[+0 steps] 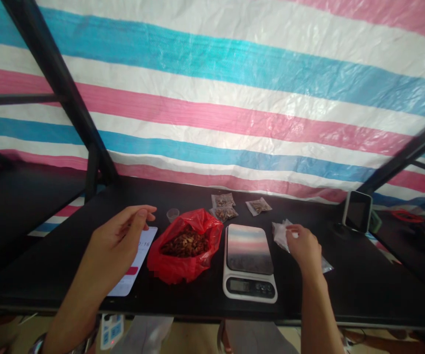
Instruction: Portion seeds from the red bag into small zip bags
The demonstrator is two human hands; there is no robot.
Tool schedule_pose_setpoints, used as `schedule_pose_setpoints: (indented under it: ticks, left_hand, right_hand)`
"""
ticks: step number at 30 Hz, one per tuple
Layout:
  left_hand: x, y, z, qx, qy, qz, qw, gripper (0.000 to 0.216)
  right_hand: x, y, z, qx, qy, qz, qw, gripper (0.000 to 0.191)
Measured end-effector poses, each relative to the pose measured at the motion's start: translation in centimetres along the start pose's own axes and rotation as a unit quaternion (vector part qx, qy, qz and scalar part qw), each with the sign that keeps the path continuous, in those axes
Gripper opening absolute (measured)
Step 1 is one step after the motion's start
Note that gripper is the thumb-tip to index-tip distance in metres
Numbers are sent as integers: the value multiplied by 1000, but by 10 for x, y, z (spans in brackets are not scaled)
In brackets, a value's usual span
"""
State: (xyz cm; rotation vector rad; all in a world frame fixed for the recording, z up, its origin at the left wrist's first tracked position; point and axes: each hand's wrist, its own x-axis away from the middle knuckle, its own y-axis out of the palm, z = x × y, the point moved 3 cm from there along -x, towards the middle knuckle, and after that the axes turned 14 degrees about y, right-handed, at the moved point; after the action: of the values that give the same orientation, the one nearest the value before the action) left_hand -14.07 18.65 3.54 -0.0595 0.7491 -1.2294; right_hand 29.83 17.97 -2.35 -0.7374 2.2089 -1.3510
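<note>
R hand (pixel 302 248) pinching crumpled clear plastic bag (pixel 280 236) on bench (pixel 363 280), just R of digital scale (pixel 249 263); L hand (pixel 118 236) loosely curled, empty, over white card (pixel 140 258), near red bag (pixel 184 246) w/ brown bits

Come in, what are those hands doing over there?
Right hand on clear plastic bag. Left hand over white card. Red bag, kitchen scale between.
</note>
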Motion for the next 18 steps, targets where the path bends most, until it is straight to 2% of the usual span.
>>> schedule_pose_setpoints:
  ticks: [2,4,6,8,10,13,18]
  left_hand:
    - [0,3,3,1,-6,-5,1000,36]
    - [0,5,5,1,-10,-10,1000,36]
    - [0,7,8,2,-8,-10,1000,37]
    - [-1,7,10,5,-3,-6,1000,38]
    - [0,9,11,13,-1,-3,1000,39]
    - [2,10,10,20,0,-2,1000,42]
    - [2,10,9,15,5,-2,1000,45]
  right_hand:
    - [-2,3,-2,26,-8,-32,999,34]
    - [-1,0,-14,25,-18,-19,999,33]
    - [6,-5,-39,9,-59,3,998,35]
    - [20,-5,-73,-23,-136,0,990,34]
    - [39,3,-106,-43,-213,-65,974,33]
    - [66,26,-138,-12,-278,-152,948,31]
    - [79,59,-146,39,-297,-198,933,39]
